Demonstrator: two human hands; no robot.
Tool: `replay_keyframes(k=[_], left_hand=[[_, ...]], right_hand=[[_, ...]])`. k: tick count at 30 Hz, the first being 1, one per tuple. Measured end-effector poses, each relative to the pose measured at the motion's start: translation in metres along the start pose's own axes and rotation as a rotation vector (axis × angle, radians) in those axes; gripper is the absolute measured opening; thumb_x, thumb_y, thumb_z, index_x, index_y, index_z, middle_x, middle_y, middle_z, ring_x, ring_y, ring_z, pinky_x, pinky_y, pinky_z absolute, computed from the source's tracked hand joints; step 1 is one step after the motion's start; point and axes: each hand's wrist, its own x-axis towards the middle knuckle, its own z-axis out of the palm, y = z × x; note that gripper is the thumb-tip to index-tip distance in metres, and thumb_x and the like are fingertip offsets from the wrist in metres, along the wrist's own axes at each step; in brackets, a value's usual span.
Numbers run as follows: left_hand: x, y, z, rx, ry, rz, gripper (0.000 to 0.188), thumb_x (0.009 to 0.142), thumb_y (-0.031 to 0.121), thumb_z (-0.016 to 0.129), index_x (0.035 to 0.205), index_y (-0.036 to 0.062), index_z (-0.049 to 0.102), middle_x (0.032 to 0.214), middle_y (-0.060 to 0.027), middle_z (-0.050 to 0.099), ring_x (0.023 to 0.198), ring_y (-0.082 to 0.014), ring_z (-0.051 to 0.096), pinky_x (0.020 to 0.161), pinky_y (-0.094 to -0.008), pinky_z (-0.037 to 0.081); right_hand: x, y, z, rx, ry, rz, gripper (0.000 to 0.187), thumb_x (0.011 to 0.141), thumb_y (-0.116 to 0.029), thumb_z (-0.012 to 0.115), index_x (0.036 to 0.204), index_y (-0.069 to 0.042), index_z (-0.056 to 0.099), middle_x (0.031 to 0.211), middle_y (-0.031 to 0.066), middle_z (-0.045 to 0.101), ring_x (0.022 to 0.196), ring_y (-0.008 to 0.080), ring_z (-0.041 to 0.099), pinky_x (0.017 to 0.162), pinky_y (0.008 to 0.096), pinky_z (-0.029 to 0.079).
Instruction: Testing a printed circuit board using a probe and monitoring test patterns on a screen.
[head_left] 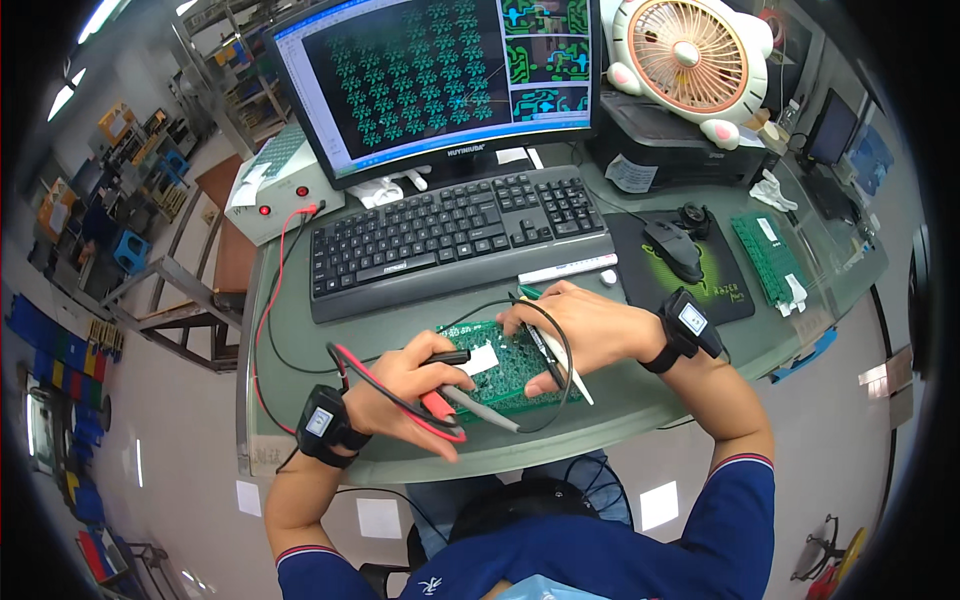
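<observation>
Board [512, 368], green, lies flat on the desk [635, 398] below the keyboard [462, 240], its left and upper right portions hidden by the two hands. We cannot tell whether it is one piece or a stack. A looping black wire [568, 352] crosses its right part, and the fine marks on its face are too small to read. We note a dense pattern of holes and a white label [482, 359] near the middle. The left hand [392, 388] has thumb and forefinger clamped on a black stick [449, 357]; a red-and-grey stick [478, 408] slants below. At the right hand [592, 325], thumb and forefinger tips stand apart with slim sticks [556, 356] between; we cannot tell how firmly these are gripped.
</observation>
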Motion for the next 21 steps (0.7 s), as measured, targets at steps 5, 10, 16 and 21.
replay_keyframes(k=[5,10,16,21], left_hand=[[-0.002,-0.002,0.012,0.208,0.025,0.017,0.055,0.061,0.036,0.088,0.104,0.0113,0.066,0.106,-0.0123,0.054,0.081,-0.0293,0.064,0.068,-0.0357,0.055],[-0.003,-0.007,0.016,0.253,0.063,-0.021,0.035,0.072,0.021,0.081,0.102,0.0127,0.066,0.108,-0.0115,0.055,0.08,-0.0305,0.065,0.067,-0.0376,0.056],[-0.003,-0.008,0.018,0.36,0.097,0.153,0.032,0.069,0.012,0.077,0.099,0.0097,0.069,0.103,-0.0101,0.053,0.08,-0.0261,0.063,0.065,-0.0353,0.055],[-0.001,-0.004,0.015,0.4,0.113,0.175,0.027,0.072,0.009,0.073,0.099,0.0098,0.069,0.102,-0.009,0.053,0.079,-0.0252,0.063,0.066,-0.0354,0.054]], right_hand=[[0.002,0.01,0.0,0.042,-0.01,0.007,0.075,0.071,-0.06,0.076,0.117,-0.005,0.053,0.108,0.015,0.065,0.099,0.0364,0.062,0.094,0.0438,0.042],[0.001,0.008,-0.001,0.049,0.017,-0.015,0.077,0.069,-0.06,0.078,0.116,-0.004,0.053,0.111,0.0165,0.064,0.101,0.039,0.061,0.092,0.045,0.044],[-0.002,0.008,0.002,-0.056,0.139,-0.13,0.075,0.068,-0.062,0.077,0.11,-0.005,0.053,0.095,0.0139,0.066,0.088,0.0337,0.065,0.089,0.0426,0.045],[-0.014,0.003,-0.006,-0.169,0.215,-0.123,0.078,0.065,-0.064,0.079,0.111,-0.006,0.053,0.129,0.0161,0.059,0.113,0.0335,0.059,0.104,0.0495,0.036]])
